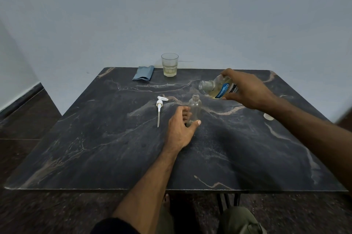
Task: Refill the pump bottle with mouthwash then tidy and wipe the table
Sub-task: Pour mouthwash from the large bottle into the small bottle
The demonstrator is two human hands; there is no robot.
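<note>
both forearms are bare to the elbow. a dark sleeve edge shows at the near left arm. olive-green trousers cover the knees, and a bare foot shows below the bench edge.

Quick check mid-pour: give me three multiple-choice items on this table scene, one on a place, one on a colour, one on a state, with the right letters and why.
1. Where does the pump head lie?
A. left of the small bottle
B. inside the glass
C. on the cloth

2. What colour is the folded cloth?
A. red
B. blue
C. white

3. How is the mouthwash bottle held?
A. upright and capped
B. lying flat on the table
C. tilted, uncapped, mouth above the small bottle

Answers: 1 A, it lies on the table just left of the small bottle, which the left hand steadies. 2 B, it shows blue beside the glass. 3 C, the right hand holds it off the table, open neck leaning toward the small bottle.
</note>
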